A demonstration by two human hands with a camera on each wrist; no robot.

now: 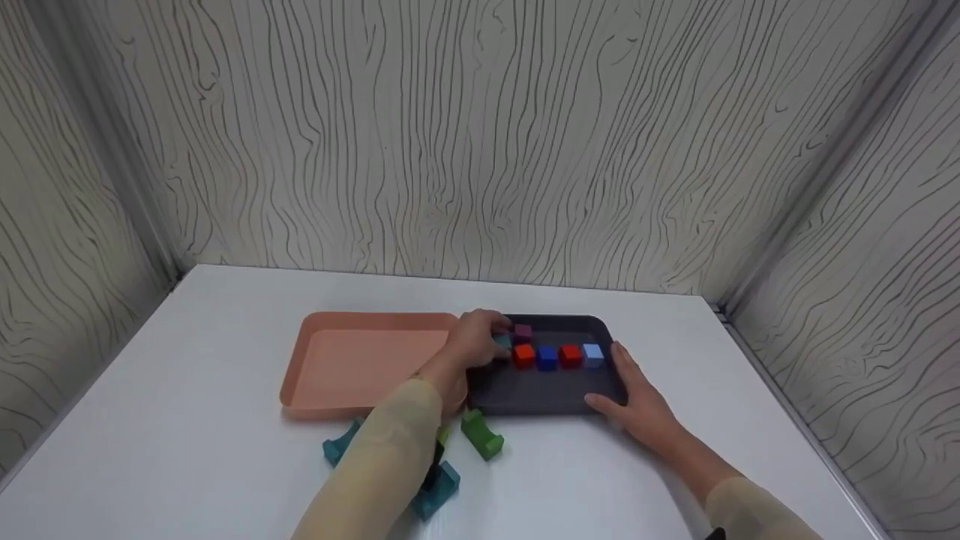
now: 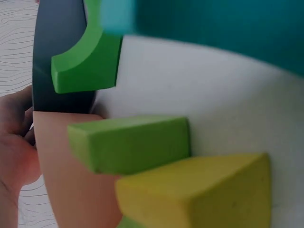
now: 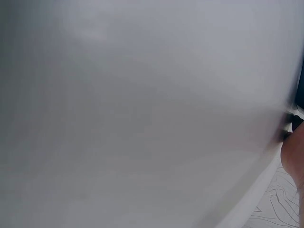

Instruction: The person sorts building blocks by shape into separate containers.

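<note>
The left hand (image 1: 471, 339) reached over the left end of the dark tray (image 1: 536, 397), its finger and thumb bent to pinch a teal cube (image 1: 502, 342). Nobody could tell if that cube touched the dark tray's floor. The right hand (image 1: 646, 409) had let its fingers lie straight along the dark tray's right side, with the thumb at its near right corner.

Inside the dark tray, a red cube (image 1: 523, 356), a blue cube (image 1: 547, 358), another red cube (image 1: 570, 355) and a pale blue cube (image 1: 592, 355) made a row. A purple cube (image 1: 523, 333) sat at the dark tray's back, behind the first red one.

The pink tray (image 1: 367, 367) stood just left of the dark tray. In front of the dark tray's near left corner lay a green arch (image 1: 481, 435). Two teal arches (image 1: 436, 491), a lime block (image 2: 137, 145) and a yellow block (image 2: 228, 190) lay farther left of that corner, on the near side.
</note>
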